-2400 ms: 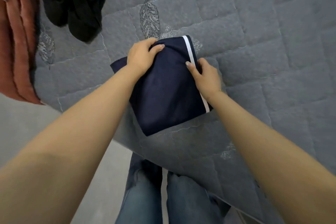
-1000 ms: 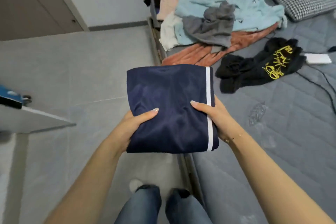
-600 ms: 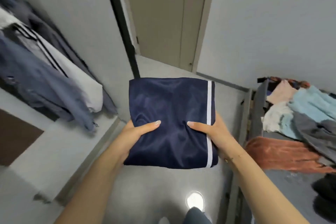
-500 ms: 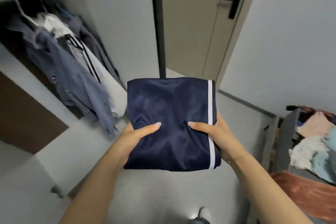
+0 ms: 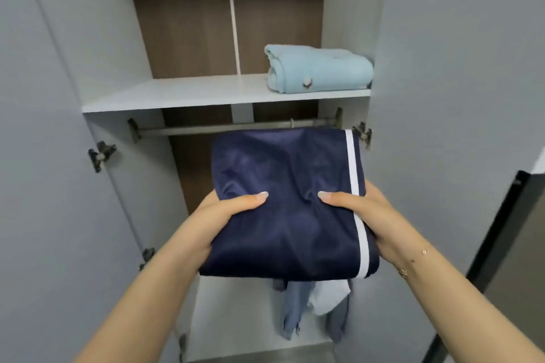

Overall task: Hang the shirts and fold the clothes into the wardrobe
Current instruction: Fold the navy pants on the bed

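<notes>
1. Folded navy garment (image 5: 283, 209) — dark blue, slightly glossy cloth with one white stripe along its right edge. Held flat in the air in front of the open wardrobe (image 5: 348, 23), below the shelf and not resting on any surface.
2. Left hand (image 5: 212, 224) — grips the garment's left edge; the thumb lies across the top of the cloth, and the fingers are hidden beneath it.
3. Right hand (image 5: 374, 221) — grips the garment's right edge at the stripe; thumb on top, fingers out of sight under the fold.
4. Shelf (image 5: 182, 94) — white board across the wardrobe, its front edge just above the rail.
5. Folded light-blue garment (image 5: 318, 69) — lies at the right end of the shelf, against the right wall; a small dark detail on its front is too small to make out.
6. Hanging rail (image 5: 206, 129) — metal bar under the shelf; its right part is partly hidden behind the navy garment.
7. Hanging clothes (image 5: 309, 309) — grey-blue and white cloth visible only below the navy garment; their upper parts and hangers are covered.
8. Wardrobe doors (image 5: 44, 186) — open to either side, hinges showing; both are cut off by the frame edges.
</notes>
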Demonstrator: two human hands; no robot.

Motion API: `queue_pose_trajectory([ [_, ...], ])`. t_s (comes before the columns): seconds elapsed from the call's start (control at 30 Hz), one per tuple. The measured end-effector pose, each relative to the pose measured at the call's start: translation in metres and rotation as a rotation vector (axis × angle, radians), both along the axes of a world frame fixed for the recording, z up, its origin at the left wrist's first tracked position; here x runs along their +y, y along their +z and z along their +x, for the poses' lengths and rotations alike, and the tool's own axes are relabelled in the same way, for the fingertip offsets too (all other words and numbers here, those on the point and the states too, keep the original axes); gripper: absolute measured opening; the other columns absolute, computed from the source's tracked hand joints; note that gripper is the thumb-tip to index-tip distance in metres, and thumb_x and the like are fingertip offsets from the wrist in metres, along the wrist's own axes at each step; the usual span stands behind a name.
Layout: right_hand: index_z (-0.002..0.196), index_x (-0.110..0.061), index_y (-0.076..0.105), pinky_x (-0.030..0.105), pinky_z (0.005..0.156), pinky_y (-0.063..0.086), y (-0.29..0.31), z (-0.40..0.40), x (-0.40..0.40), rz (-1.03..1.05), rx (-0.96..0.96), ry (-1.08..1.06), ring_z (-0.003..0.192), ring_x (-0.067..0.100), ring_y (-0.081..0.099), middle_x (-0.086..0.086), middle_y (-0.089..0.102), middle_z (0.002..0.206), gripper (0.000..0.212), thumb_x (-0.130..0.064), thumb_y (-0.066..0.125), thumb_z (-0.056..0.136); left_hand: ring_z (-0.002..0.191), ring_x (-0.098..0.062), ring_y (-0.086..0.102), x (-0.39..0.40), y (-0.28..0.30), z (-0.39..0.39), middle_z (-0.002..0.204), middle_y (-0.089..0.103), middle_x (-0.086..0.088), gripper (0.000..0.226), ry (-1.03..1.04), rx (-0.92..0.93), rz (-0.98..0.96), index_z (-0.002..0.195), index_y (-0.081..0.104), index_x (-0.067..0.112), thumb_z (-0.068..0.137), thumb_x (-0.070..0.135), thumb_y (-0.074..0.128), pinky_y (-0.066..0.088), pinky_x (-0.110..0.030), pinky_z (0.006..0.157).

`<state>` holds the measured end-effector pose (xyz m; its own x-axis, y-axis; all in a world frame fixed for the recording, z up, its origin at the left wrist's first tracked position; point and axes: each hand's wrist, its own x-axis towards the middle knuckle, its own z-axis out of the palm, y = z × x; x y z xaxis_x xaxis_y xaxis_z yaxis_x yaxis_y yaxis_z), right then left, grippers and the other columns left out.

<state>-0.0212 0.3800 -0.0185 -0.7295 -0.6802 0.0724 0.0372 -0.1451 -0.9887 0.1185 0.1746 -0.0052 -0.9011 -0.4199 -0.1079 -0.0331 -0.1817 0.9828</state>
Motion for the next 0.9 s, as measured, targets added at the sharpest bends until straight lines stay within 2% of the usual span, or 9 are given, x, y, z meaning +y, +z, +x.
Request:
queue_pose_trajectory([
  [0.1, 0.116, -0.031, 0.063, 0.03, 0.068, 0.059, 0.046, -0.039, -0.035, -0.006, 0.05, 0.06, 0.094, 0.023, 0.072, 0.0, 0.073, 0.107, 0.05, -0.019, 0.083, 0.072, 0.091, -0.026, 0.073, -0.024, 0.041, -0.025, 0.104, 0.075, -0.002, 0.075, 0.07, 0.038, -0.023, 0.119, 0.061, 0.024, 0.052, 0.031, 0.094, 0.059, -0.035, 0.071],
  [0.33, 0.116, -0.014, 0.067, 0.034, 0.07, 0.058, 0.17, -0.148, -0.094, 0.026, 0.143, -0.008, 0.094, 0.028, 0.072, 0.01, 0.074, 0.105, 0.044, -0.018, 0.078, 0.073, 0.074, -0.023, 0.074, -0.085, 0.157, -0.139, 0.086, 0.076, -0.005, 0.043, 0.027, 0.186, -0.055, 0.098, 0.068, 0.017, 0.059, 0.023, 0.085, 0.057, -0.03, 0.052],
  [0.43, 0.113, -0.01, 0.069, 0.035, 0.069, 0.059, 0.227, -0.199, -0.104, 0.081, 0.16, -0.058, 0.093, 0.029, 0.072, 0.012, 0.073, 0.106, 0.044, -0.021, 0.078, 0.072, 0.082, -0.023, 0.074, -0.106, 0.206, -0.204, 0.095, 0.076, -0.005, 0.045, -0.042, 0.221, -0.082, 0.11, 0.068, 0.015, 0.068, 0.022, 0.084, 0.056, -0.028, 0.062],
  [0.53, 0.109, -0.01, 0.07, 0.035, 0.063, 0.059, 0.27, -0.251, -0.105, 0.194, 0.219, -0.111, 0.088, 0.028, 0.073, 0.013, 0.074, 0.103, 0.045, -0.022, 0.08, 0.066, 0.082, -0.022, 0.073, -0.116, 0.239, -0.27, 0.095, 0.076, -0.005, 0.042, -0.062, 0.223, -0.115, 0.111, 0.068, 0.013, 0.072, 0.022, 0.081, 0.054, -0.026, 0.06],
  [0.63, 0.1, -0.01, 0.072, 0.036, 0.062, 0.06, 0.291, -0.302, -0.108, 0.371, 0.234, -0.176, 0.081, 0.029, 0.073, 0.014, 0.074, 0.098, 0.035, -0.022, 0.08, 0.068, 0.089, -0.026, 0.069, -0.117, 0.249, -0.331, 0.1, 0.073, -0.01, 0.032, -0.08, 0.182, -0.12, 0.108, 0.067, 0.006, 0.079, 0.015, 0.076, 0.053, -0.03, 0.068],
  [0.7, 0.099, -0.008, 0.071, 0.037, 0.07, 0.059, 0.294, -0.332, -0.117, 0.537, 0.255, -0.217, 0.081, 0.029, 0.072, 0.014, 0.075, 0.094, 0.032, -0.024, 0.079, 0.072, 0.085, -0.027, 0.065, -0.116, 0.24, -0.362, 0.097, 0.07, -0.013, 0.024, -0.079, 0.118, -0.136, 0.105, 0.065, 0.002, 0.085, 0.015, 0.071, 0.052, -0.03, 0.072],
  [0.77, 0.102, -0.006, 0.069, 0.039, 0.082, 0.055, 0.286, -0.356, -0.131, 0.731, 0.286, -0.23, 0.084, 0.03, 0.069, 0.014, 0.074, 0.09, 0.032, -0.026, 0.076, 0.079, 0.083, -0.027, 0.062, -0.117, 0.224, -0.383, 0.097, 0.067, -0.014, 0.028, -0.059, 0.036, -0.159, 0.109, 0.063, 0.0, 0.088, 0.017, 0.068, 0.051, -0.033, 0.078],
  [0.83, 0.114, -0.006, 0.064, 0.043, 0.096, 0.049, 0.271, -0.373, -0.145, 0.895, 0.34, -0.249, 0.1, 0.033, 0.065, 0.014, 0.07, 0.103, 0.04, -0.028, 0.075, 0.082, 0.084, -0.027, 0.061, -0.119, 0.213, -0.395, 0.097, 0.067, -0.014, 0.027, -0.038, -0.04, -0.202, 0.103, 0.063, 0.002, 0.087, 0.022, 0.069, 0.051, -0.035, 0.08],
  [0.9, 0.122, -0.009, 0.058, 0.044, 0.099, 0.046, 0.259, -0.38, -0.155, 1.006, 0.419, -0.273, 0.11, 0.034, 0.061, 0.013, 0.065, 0.115, 0.05, -0.033, 0.075, 0.082, 0.078, -0.026, 0.062, -0.122, 0.209, -0.399, 0.09, 0.067, -0.012, 0.018, -0.044, -0.059, -0.187, 0.093, 0.065, 0.006, 0.086, 0.021, 0.07, 0.051, -0.034, 0.074],
])
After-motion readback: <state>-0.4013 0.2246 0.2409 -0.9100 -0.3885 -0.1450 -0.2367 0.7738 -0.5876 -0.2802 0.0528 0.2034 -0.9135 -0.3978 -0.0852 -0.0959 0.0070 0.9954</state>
